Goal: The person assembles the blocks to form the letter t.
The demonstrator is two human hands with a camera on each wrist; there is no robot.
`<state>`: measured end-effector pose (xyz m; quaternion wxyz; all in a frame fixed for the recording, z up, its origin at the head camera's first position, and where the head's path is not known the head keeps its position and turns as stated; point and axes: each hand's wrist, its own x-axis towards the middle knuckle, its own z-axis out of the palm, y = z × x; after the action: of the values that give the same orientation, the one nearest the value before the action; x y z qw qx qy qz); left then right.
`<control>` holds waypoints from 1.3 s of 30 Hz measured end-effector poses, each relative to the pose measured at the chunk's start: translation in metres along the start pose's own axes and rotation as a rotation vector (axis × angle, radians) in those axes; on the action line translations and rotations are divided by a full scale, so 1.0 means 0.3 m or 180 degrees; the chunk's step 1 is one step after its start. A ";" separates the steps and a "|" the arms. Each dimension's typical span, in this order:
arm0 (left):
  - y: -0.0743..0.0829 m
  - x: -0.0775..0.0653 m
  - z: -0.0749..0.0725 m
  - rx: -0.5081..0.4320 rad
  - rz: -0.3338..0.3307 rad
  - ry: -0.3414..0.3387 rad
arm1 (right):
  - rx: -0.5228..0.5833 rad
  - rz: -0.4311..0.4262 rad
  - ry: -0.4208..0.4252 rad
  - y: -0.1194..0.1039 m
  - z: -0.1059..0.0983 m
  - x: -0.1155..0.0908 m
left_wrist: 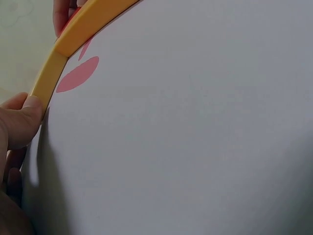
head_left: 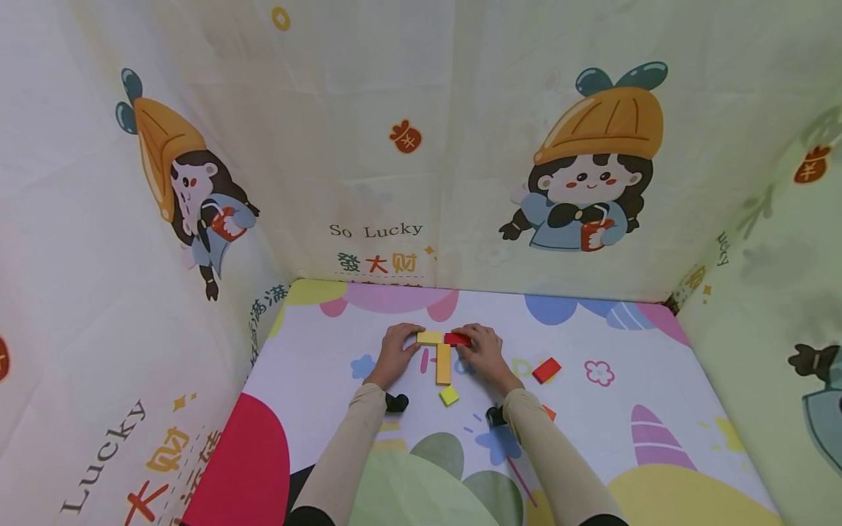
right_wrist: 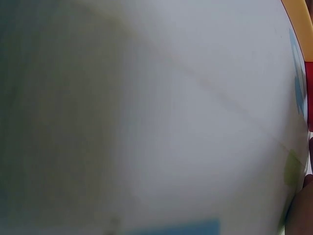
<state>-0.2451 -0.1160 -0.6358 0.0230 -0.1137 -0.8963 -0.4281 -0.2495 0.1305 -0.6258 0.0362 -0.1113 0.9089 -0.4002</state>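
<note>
My left hand (head_left: pixel 397 352) pinches the left end of a yellow block (head_left: pixel 430 338) between thumb and fingers. The left wrist view shows the thumb pressed on that block's (left_wrist: pixel 49 81) side. Across from it, my right hand (head_left: pixel 484 352) holds a red block (head_left: pixel 455 339) by its right end. These two blocks lie in a row, the red one just right of the yellow one. A longer orange-yellow block (head_left: pixel 444 365) runs from the row toward me, its far end at the row. Only part of the right hand and red block (right_wrist: pixel 309 93) shows in the right wrist view.
A small lime-yellow block (head_left: pixel 449 396) lies just nearer than the long block. Another red block (head_left: pixel 547 370) lies to the right of my right hand. An orange-red piece (head_left: pixel 550 413) is partly hidden by my right sleeve. Printed cloth walls (head_left: pixel 473 241) stand behind and beside the patterned table.
</note>
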 end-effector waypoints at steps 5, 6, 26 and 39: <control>-0.006 0.005 0.001 0.0025 0.0025 0.0008 | -0.0033 -0.0030 -0.0036 0.000 0.000 0.001; -0.008 0.006 0.001 0.0029 0.0026 0.0009 | -0.0039 -0.0039 -0.0037 0.001 0.001 0.002; 0.002 0.003 -0.003 -0.0021 0.0070 0.0027 | -0.0040 -0.0029 -0.0067 0.004 0.000 0.004; 0.002 0.001 0.002 0.0007 0.0036 0.0004 | -0.0040 -0.0034 -0.0069 0.012 0.001 0.000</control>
<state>-0.2451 -0.1152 -0.6357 0.0261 -0.1184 -0.8961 -0.4270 -0.2502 0.1324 -0.6286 0.0432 -0.1207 0.9104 -0.3933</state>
